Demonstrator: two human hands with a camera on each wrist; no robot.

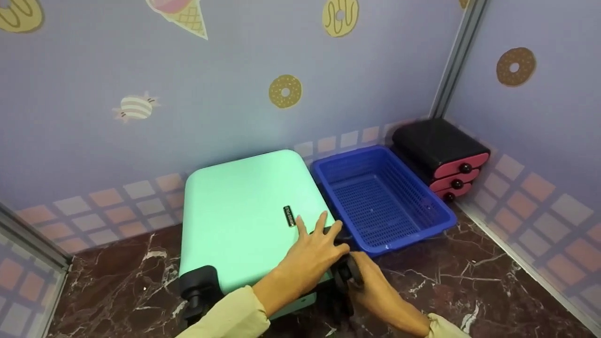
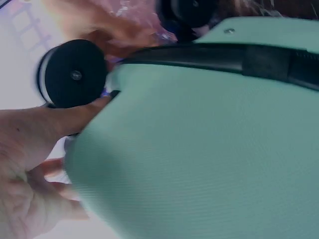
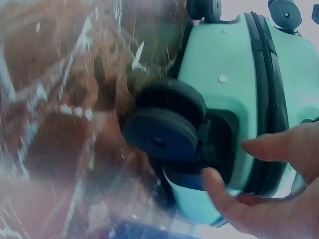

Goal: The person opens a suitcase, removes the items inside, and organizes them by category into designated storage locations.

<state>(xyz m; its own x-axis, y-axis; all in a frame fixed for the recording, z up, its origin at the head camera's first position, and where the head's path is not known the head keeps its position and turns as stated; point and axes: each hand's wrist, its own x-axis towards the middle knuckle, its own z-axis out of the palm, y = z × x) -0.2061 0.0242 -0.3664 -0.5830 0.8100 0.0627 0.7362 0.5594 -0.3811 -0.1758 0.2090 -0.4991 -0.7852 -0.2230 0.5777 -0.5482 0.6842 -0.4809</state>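
A mint-green suitcase (image 1: 244, 202) lies flat on the dark floor, a small black label (image 1: 288, 216) on its upper shell. My left hand (image 1: 305, 256) rests on the near right corner with fingers spread; in the left wrist view its thumb reaches close to a black wheel (image 2: 76, 73). Beside that corner, my right hand (image 1: 378, 293) is at the suitcase's wheel end, its fingers partly hidden behind a wheel in the head view. The right wrist view shows extended fingers at the corner, near the black zipper (image 3: 269, 99) and a double wheel (image 3: 162, 137).
A blue plastic basket (image 1: 446, 220) stands right of the suitcase. Behind it in the corner is a black drawer box (image 1: 436, 141) with pink fronts. Another black wheel (image 1: 199, 286) juts from the suitcase's near left corner. Patterned walls (image 1: 235, 84) enclose the marbled floor (image 1: 122, 291).
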